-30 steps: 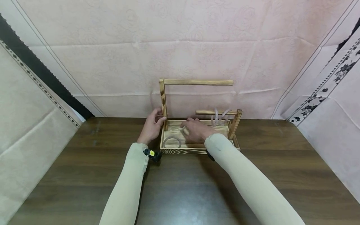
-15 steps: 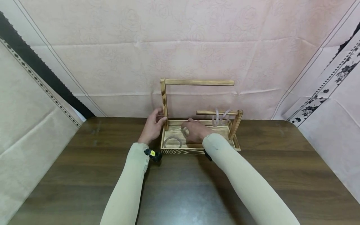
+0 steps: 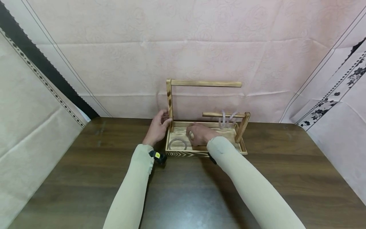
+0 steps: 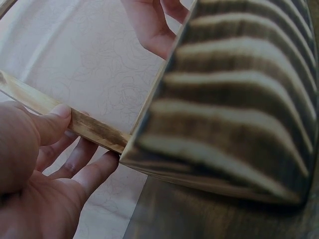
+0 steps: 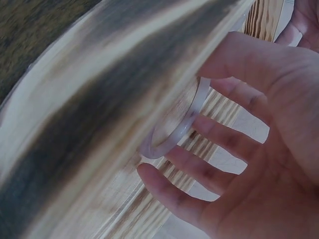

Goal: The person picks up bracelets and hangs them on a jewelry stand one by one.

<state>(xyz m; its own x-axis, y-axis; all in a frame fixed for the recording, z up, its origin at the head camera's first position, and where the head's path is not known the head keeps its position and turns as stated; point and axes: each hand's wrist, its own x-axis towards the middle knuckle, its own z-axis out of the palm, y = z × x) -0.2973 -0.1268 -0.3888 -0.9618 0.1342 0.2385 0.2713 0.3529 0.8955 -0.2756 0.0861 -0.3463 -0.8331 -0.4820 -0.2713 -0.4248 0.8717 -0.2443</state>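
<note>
A wooden jewelry stand has a shallow tray [image 3: 186,154], a tall post [image 3: 170,101] at its left and a shorter post at its right. My left hand [image 3: 157,128] grips the tall post near its base, thumb on one side and fingers behind, as the left wrist view shows. Inside the tray, my right hand [image 3: 200,134] pinches a pale translucent bangle [image 5: 193,115]; the tray wall hides the thumb tip in the right wrist view. Another bangle [image 3: 178,139] lies flat at the tray's left end. Pale bangles [image 3: 224,118] hang on the lower bar [image 3: 210,114].
The upper bar [image 3: 206,83] juts right from the tall post, above the right hand. The stand sits at the back of a dark wooden table [image 3: 183,190], close to a pale patterned cloth [image 3: 200,57] behind it. More cloth hangs at both sides.
The whole view has shifted slightly, so the stand and hands appear a little further right. Both hands keep nearly the same places on the stand.
</note>
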